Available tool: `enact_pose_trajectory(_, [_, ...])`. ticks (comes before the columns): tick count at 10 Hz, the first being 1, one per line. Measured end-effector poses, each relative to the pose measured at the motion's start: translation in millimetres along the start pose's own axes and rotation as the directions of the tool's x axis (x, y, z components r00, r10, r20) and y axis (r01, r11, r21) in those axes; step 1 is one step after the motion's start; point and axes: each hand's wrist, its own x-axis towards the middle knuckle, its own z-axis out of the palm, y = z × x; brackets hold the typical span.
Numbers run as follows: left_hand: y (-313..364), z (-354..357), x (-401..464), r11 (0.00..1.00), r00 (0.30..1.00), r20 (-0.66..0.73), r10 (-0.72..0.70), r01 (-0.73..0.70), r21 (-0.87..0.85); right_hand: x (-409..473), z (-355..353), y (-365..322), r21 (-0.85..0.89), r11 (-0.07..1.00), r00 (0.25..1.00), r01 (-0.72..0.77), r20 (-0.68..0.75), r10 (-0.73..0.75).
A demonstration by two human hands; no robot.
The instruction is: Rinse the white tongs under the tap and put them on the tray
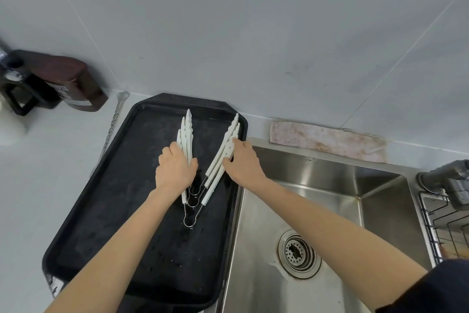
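Note:
Several white tongs (221,158) with wire loop ends lie nested in a V on the wet black tray (114,198), which sits left of the steel sink. My left hand (175,168) rests over the left arms of the tongs, fingers curled on them. My right hand (241,160) presses on the right arms near the tray's right rim. The wire loops point toward me. The dark tap (449,175) shows at the right edge; no water is visible.
The steel sink (330,211) with its drain strainer (298,253) lies right of the tray. A stained cloth (327,141) rests behind the sink. A wire rack (446,226) stands at far right. A dark jug (50,84) and a twisted metal skewer (114,120) sit left.

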Motion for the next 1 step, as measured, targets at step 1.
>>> enact_pose_trajectory(1, [6.1, -0.7, -4.8, 0.989, 0.998, -0.04, 0.047, -0.041, 0.145, -5.8, -7.1, 3.5, -0.061, 0.998, 0.999, 0.009, -0.035, -0.011])
